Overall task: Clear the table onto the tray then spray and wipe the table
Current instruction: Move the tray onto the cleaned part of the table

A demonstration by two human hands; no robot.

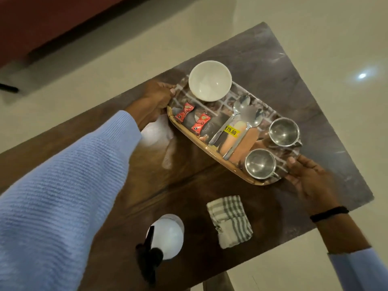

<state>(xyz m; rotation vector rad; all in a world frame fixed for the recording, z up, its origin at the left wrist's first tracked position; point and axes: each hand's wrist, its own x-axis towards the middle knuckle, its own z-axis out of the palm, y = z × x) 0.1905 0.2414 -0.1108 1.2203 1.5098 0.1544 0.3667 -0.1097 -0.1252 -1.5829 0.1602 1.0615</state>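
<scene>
A long printed tray (190, 134) with a wooden rim lies across the dark wooden table (159, 177). On it are a white bowl (210, 80), two red sachets (200, 122), two steel spoons (237, 118) and two steel cups (260, 163). My left hand (155, 101) grips the tray's far left end. My right hand (308, 177) holds its near right end beside the cups. A folded striped cloth (230, 220) lies on the table near me. A white spray bottle (165, 238) with a black trigger stands to its left.
Pale tiled floor (315, 49) surrounds the table on the far and right sides. A dark red piece of furniture (42, 22) stands at the top left. The table's right edge runs close behind my right wrist.
</scene>
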